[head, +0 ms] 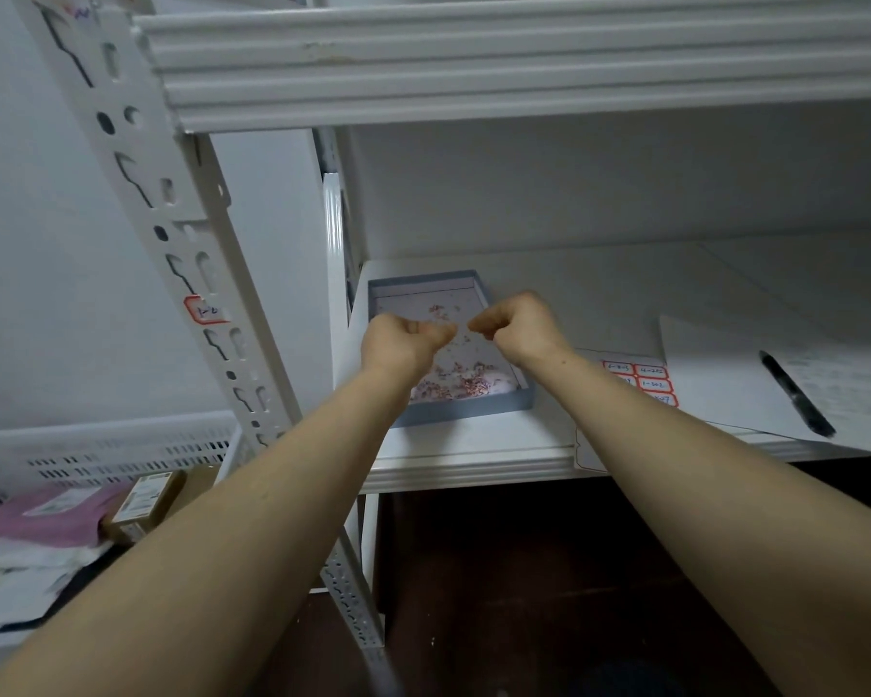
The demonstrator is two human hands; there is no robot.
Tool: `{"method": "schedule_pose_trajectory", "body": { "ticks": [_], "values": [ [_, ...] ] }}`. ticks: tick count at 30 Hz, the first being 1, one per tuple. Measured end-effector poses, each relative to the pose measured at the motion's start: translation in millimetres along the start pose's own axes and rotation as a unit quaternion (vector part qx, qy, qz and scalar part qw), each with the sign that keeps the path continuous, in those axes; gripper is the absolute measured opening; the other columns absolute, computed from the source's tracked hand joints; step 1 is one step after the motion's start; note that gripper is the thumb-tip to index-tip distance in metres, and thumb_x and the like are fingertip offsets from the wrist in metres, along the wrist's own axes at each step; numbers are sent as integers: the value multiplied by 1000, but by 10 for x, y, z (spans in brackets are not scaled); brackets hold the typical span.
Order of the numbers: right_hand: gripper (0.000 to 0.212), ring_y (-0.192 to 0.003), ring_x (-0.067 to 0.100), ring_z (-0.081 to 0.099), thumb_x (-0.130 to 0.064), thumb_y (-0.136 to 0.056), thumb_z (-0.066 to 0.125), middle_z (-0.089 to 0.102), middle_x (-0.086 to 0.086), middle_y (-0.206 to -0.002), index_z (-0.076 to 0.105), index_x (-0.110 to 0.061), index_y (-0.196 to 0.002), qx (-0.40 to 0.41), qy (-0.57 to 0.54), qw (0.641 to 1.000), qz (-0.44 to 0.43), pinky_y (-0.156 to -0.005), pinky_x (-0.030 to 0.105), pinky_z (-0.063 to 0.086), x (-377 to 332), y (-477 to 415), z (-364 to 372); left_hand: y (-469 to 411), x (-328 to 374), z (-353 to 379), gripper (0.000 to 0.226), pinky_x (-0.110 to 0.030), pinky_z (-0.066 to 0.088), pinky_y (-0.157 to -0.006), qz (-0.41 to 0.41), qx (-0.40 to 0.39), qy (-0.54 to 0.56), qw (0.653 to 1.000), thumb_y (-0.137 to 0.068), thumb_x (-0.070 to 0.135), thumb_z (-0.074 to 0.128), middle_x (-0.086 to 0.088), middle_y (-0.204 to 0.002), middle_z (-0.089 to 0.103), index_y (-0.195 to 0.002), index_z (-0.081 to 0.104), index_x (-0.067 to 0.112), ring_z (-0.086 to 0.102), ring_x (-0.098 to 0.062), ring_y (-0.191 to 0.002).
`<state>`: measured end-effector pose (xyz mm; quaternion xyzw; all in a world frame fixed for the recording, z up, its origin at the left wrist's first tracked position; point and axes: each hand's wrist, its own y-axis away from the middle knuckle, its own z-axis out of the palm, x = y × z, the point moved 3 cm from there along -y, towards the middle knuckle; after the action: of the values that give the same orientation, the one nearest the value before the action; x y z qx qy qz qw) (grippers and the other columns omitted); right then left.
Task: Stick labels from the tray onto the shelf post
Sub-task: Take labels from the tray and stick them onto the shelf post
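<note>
1. A white metal shelf against a pale wall is filling my view, with a ribbed upper beam crossing overhead and dark floor showing below.
2. The blue-grey tray is sitting on the shelf at its left end, close to the rear upright, and small red-and-white labels are lying scattered in it, thickest at the near end.
3. The perforated shelf post is slanting down the left of the view, and one red-bordered label with handwriting is sticking to it about halfway down.
4. I am watching the left hand and the right hand hovering over the tray, knuckles up, and nearly meeting at the tips.
5. The fingers of both hands are curling in towards the thumbs; I cannot tell whether either hand is pinching a label, as anything held is too small to make out.
6. A sheet of red-bordered labels is lying on the shelf just right of the tray, partly under the right forearm.
7. A black pen is resting on white paper further right.
8. A white slotted basket at lower left is holding a pink parcel and a brown box.
</note>
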<state>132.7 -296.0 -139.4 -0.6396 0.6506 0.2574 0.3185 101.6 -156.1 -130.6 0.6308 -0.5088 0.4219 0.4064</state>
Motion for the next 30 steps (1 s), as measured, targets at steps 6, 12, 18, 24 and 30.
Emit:
{"method": "schedule_pose_trajectory", "body": {
  "ticks": [6,12,18,24,30],
  "values": [
    [28,-110,20,62,-11,-87,59,67,0,-119,70,-22,-110,11,28,999,-20,-99,37,48,-23,27,7,23,0,-50,36,-35,51,-73,23,23,-27,999,-94,31,54,-9,-78,63,-63,57,13,58,-24,-68],
    [28,-70,18,70,-20,-94,49,74,1,-84,64,-17,-118,20,-53,997,-61,-82,40,56,-341,240,54,252,22,-222,15,-27,47,-79,84,55,-8,995,-89,13,57,-1,-89,60,-98,69,12,57,-18,-86],
    [32,-112,14,59,-5,-93,46,67,5,-116,64,-12,-118,-36,-123,986,-107,-96,23,43,-886,508,222,655,19,-721,9,-29,47,-69,208,155,29,965,-82,23,60,8,-73,60,-73,63,22,54,-8,-70],
    [34,-120,19,54,-11,-96,43,61,9,-126,55,-7,-128,-80,-201,967,-131,-105,28,39,-1494,716,487,790,-13,-1292,42,-20,37,-88,239,319,69,915,-76,27,53,7,-111,40,-116,51,16,43,-14,-104],
    [32,-114,17,55,-31,-98,40,60,0,-122,54,-15,-122,-118,-215,957,-152,-99,32,42,-1901,741,685,656,-46,-1579,32,0,41,-72,69,185,222,955,-91,26,57,10,-101,57,-122,56,19,56,-1,-93]
  ]
}}
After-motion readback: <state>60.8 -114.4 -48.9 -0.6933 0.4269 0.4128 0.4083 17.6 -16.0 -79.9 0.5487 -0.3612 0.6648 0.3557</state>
